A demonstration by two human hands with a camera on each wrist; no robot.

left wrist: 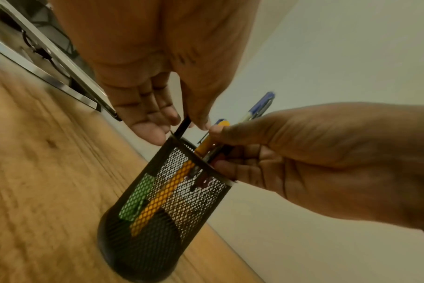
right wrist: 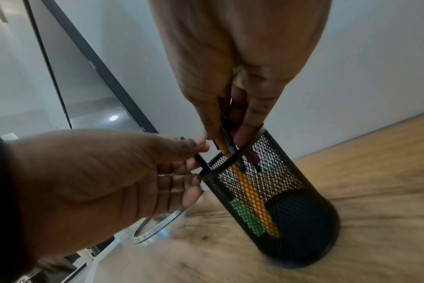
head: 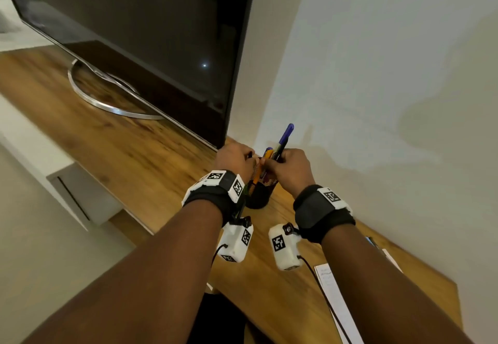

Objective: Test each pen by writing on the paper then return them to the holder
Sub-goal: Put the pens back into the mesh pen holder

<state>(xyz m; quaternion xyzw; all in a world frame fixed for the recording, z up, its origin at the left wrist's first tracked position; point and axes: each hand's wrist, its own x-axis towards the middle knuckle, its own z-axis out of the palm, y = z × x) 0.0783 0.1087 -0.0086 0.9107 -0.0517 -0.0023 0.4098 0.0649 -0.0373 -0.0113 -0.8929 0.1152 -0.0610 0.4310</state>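
Observation:
A black mesh holder (head: 258, 195) stands on the wooden desk near the wall. My left hand (head: 249, 155) is at its left rim and pinches a thin black pen (left wrist: 183, 126) between thumb and fingers. My right hand (head: 272, 163) is at the right rim and grips a bundle of pens that reach down into the holder: an orange pen (left wrist: 172, 189), a blue-capped pen (head: 285, 136) and a dark one. A green marker (right wrist: 245, 216) lies inside the holder (right wrist: 291, 210). In the right wrist view my right hand (right wrist: 224, 136) pinches the bundle just above the rim.
A big dark screen (head: 134, 33) on a curved metal stand (head: 102, 95) stands just left of and behind the holder. The white wall (head: 377, 101) is close on the right. A sheet of paper (head: 332, 289) lies by my right forearm near the desk's front edge.

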